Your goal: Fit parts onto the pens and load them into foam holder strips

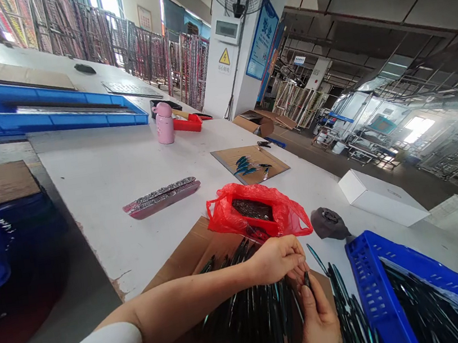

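My right hand (320, 317) grips a slender dark piece (307, 280), its tip showing between thumb and fingers. Close against it, my left hand (278, 256) has its fingertips pinched together at the piece's upper end; whatever lies in that pinch is too small to make out. Below my hands, many long, glossy dark-teal pieces (252, 310), pointed like fishing lures, lie on a brown cardboard sheet (182, 263). More such pieces (344, 297) are spread to the right of my right hand. Just beyond my left hand stands a red plastic bag (218, 218) around a red box holding small dark items (253, 209).
A blue crate (367, 277) with more dark pieces stands at right, near a dark cloth bundle (329, 223) and a white box (379, 196). Farther off are a cardboard board (227, 157) with teal pieces, a wrapped bundle (162, 198) and a pink bottle (165, 126).
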### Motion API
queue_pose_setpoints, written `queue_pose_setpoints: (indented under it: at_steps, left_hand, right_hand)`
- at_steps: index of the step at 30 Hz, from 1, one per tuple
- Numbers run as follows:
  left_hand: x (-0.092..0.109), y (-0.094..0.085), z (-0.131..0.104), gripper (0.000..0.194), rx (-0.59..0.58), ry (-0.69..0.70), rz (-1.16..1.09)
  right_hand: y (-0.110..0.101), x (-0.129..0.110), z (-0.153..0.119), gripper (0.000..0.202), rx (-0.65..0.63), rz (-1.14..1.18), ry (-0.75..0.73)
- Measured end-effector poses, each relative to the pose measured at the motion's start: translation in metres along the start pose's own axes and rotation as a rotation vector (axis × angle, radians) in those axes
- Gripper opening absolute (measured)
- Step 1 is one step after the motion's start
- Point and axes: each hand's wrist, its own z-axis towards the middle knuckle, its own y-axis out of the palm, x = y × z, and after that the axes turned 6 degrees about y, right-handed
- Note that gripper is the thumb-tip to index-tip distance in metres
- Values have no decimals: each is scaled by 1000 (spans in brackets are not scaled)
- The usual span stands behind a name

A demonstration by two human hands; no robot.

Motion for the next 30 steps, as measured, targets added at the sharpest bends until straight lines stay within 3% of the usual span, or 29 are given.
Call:
queue_pose_setpoints:
  at_steps: [8, 18, 30]
  left_hand:
    - [-1, 0, 1, 3, -6, 8, 37]
    - [-2, -3, -1, 4, -47, 78, 236]
    - [-32, -5, 7, 6, -17, -51, 31]
  right_hand:
    - [-1, -1, 0, 55, 0, -17, -7]
    - [3, -9, -4, 54, 67, -65, -6]
    - [-1, 2, -3, 60, 30, -172, 40]
